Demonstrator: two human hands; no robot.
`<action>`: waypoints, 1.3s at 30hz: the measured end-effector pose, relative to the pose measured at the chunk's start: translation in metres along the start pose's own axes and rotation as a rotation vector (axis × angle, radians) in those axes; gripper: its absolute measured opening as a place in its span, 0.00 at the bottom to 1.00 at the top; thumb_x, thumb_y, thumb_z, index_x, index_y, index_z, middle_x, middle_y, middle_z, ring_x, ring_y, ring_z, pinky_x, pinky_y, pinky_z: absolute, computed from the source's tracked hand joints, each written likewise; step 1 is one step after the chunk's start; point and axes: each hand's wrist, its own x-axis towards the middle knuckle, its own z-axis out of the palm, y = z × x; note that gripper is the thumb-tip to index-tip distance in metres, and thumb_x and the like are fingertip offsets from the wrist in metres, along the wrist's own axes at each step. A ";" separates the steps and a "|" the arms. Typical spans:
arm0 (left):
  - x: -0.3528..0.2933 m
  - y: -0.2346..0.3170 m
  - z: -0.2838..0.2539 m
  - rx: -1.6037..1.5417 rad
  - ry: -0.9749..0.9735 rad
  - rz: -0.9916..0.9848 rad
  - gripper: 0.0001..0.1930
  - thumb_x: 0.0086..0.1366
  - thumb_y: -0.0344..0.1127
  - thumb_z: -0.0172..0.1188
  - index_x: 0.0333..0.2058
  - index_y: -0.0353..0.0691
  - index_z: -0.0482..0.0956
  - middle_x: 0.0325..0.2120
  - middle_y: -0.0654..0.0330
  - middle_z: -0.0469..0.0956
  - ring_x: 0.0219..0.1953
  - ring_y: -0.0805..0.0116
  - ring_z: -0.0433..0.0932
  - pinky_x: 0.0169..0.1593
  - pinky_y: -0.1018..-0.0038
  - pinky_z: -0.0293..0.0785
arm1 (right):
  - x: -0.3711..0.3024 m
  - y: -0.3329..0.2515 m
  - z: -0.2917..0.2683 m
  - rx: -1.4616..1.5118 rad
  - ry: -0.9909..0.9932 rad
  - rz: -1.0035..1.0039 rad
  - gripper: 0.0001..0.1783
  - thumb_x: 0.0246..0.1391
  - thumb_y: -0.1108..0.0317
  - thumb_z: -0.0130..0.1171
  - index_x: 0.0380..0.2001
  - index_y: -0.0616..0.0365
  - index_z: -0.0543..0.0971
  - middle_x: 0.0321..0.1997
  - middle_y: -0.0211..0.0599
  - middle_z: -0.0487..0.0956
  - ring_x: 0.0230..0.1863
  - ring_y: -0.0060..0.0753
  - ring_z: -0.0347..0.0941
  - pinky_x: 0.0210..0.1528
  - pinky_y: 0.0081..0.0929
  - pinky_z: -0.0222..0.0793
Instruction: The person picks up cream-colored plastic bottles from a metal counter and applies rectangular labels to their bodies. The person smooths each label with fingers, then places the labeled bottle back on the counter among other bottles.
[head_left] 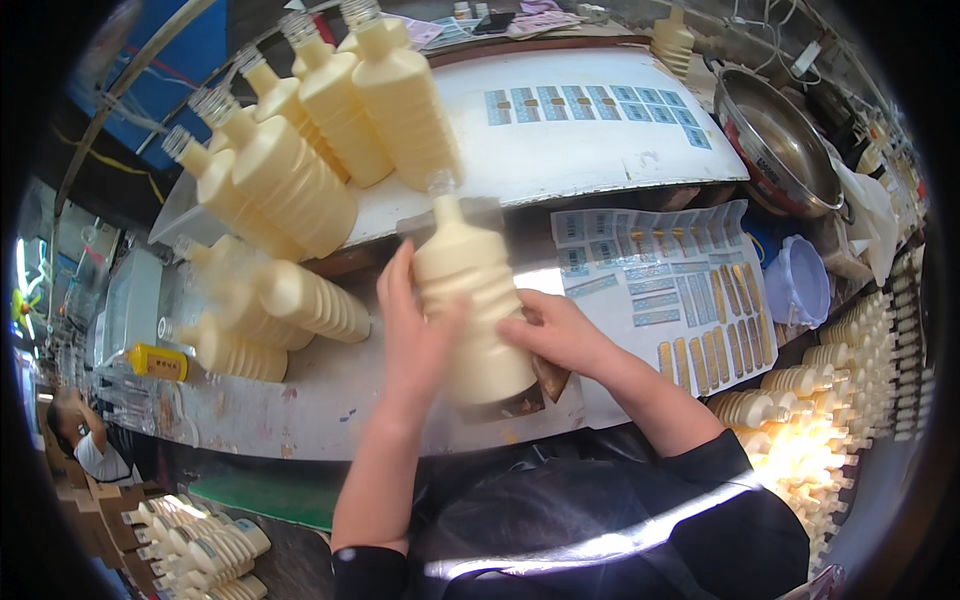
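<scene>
A cream plastic bottle point(468, 275) with ribbed sides and a clear threaded neck stands nearly upright in front of me, its neck away from me. My left hand point(415, 315), partly blurred, wraps round its left side. On the right side, my right hand point(560, 325) presses thumb and curled fingers against the lower body. Some dark thing under the bottle is mostly hidden. Right of my hands lies a backing sheet point(690, 345) with rows of blue and gold stickers.
Several similar bottles point(400, 110) crowd the raised white shelf point(590, 75), with more bottles point(315, 300) lower left. A sticker sheet point(600, 105) lies on the shelf. At right are a metal basin point(775, 130), a lilac bucket point(797, 283) and stacked bottles point(800, 430). A yellow container point(157, 362) stands left.
</scene>
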 end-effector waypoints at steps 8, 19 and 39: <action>-0.032 -0.006 0.018 -0.279 -0.014 -0.184 0.49 0.63 0.32 0.62 0.77 0.44 0.42 0.68 0.45 0.62 0.67 0.54 0.67 0.70 0.61 0.62 | -0.019 -0.013 -0.019 -0.333 0.172 -0.118 0.22 0.63 0.59 0.61 0.57 0.58 0.81 0.36 0.37 0.86 0.35 0.23 0.80 0.39 0.27 0.77; -0.043 -0.019 0.025 -0.355 -0.008 -0.155 0.43 0.71 0.32 0.55 0.77 0.42 0.40 0.74 0.49 0.52 0.72 0.57 0.57 0.74 0.62 0.51 | -0.138 0.046 -0.086 -1.021 0.527 -0.057 0.09 0.59 0.69 0.61 0.41 0.58 0.86 0.43 0.41 0.84 0.41 0.51 0.82 0.41 0.41 0.78; -0.060 -0.020 0.022 -0.253 0.002 -0.123 0.46 0.63 0.29 0.59 0.76 0.37 0.44 0.70 0.43 0.59 0.69 0.54 0.63 0.72 0.62 0.59 | -0.038 0.058 -0.080 -1.199 0.453 -0.002 0.20 0.59 0.72 0.55 0.54 0.62 0.80 0.43 0.46 0.80 0.39 0.55 0.80 0.43 0.46 0.78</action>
